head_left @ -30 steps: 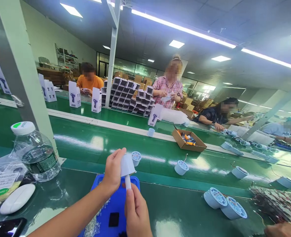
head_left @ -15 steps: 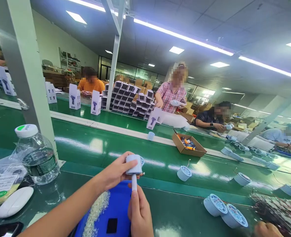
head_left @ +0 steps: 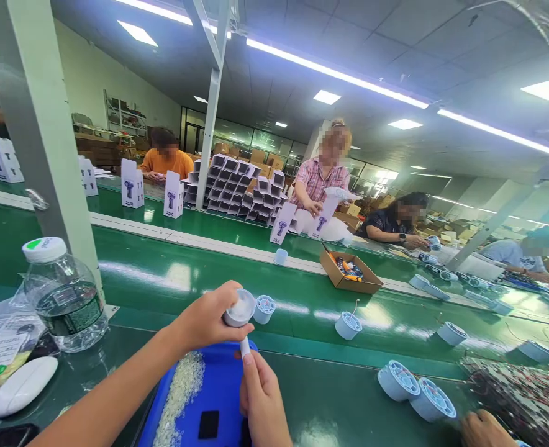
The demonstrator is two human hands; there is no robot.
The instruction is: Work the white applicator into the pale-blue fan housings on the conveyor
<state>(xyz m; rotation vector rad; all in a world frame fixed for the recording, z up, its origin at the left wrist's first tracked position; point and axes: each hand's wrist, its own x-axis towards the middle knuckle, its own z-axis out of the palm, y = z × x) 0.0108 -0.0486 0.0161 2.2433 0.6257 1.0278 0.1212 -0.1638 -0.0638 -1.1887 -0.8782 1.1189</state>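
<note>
We have our left hand [head_left: 209, 318] curled around a pale-blue cup-shaped housing [head_left: 240, 310] near the far end of the blue tray [head_left: 224, 385], our right hand [head_left: 263, 388] wrapped around a slim white rod [head_left: 245, 346]; the housing looks light, stiff and smooth, best gripped by its outer wall

This was a factory assembly hall: round light-blue housings [head_left: 348, 326] sat spaced along a green conveyor belt [head_left: 297, 288], printed cartons [head_left: 173, 194] and a stack of open white boxes [head_left: 231, 185] stood beyond, and co-workers [head_left: 314, 177] lined the far side beneath long strip lights [head_left: 333, 72].
</note>
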